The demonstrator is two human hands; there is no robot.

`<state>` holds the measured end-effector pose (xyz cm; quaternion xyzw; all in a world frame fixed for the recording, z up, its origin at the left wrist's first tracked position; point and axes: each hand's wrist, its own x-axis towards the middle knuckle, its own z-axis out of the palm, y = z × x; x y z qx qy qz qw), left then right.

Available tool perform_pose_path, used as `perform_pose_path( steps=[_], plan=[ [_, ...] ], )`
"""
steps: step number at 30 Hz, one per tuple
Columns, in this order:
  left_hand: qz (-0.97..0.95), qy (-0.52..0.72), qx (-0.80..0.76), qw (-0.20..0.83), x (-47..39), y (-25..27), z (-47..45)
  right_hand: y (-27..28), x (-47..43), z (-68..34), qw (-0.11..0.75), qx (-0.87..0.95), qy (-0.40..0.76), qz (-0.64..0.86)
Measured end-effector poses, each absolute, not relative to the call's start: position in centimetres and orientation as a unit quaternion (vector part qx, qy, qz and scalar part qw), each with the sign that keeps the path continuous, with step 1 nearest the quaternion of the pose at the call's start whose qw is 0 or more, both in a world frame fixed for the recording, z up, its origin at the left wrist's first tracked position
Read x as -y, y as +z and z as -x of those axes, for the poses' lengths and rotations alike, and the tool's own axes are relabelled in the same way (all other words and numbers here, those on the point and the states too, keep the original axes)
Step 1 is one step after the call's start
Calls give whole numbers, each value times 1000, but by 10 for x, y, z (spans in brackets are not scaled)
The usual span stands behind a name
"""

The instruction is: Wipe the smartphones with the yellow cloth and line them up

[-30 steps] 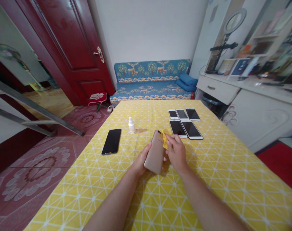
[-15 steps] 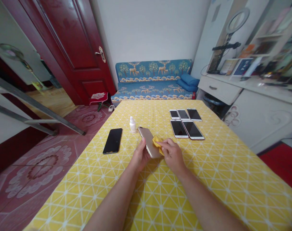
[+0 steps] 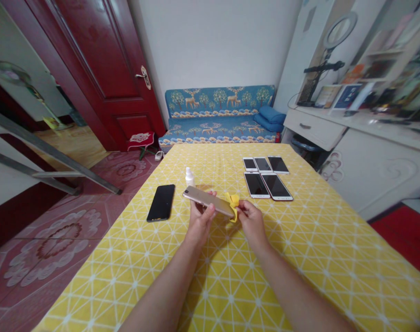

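Note:
My left hand (image 3: 200, 221) is closed around a gold smartphone (image 3: 208, 199), held above the table with its back up and its camera end pointing left. My right hand (image 3: 251, 220) pinches a yellow cloth (image 3: 232, 205), which is pressed on the phone's right end. Just beyond the phone stands a small white bottle (image 3: 189, 176), its lower part hidden by the phone. A black smartphone (image 3: 161, 203) lies to the left of my left hand.
Several white-framed smartphones (image 3: 277, 186) lie face up in two rows at the right. A yellow patterned tablecloth (image 3: 230, 286) covers the table. Behind it is a blue sofa (image 3: 220, 122); a white cabinet (image 3: 375, 161) stands at the right, a metal ladder (image 3: 57, 174) at the left.
The gold phone has turned in my left hand, its camera end swinging left, nearer the bottle. The cloth has moved from the phone's back to its right end.

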<state>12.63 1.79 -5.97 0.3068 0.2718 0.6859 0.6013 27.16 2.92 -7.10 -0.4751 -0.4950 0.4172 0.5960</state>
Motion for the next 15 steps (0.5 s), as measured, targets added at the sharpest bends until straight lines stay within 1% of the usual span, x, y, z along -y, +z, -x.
perform_pose_path(
  steps=[5,8,11,15],
  plan=[
    [-315,738,-285,524,-21,-59,-126,-64,-19,-262,603,468,483,428],
    [-324,750,-286,502,-21,-56,-127,-62,-14,-258,606,460,498,416],
    [-332,738,-282,515,-19,-54,-127,-62,-14,-258,616,445,488,431],
    [-348,699,-270,563,-16,-52,-126,-65,-21,-264,613,441,478,448]
  ],
)
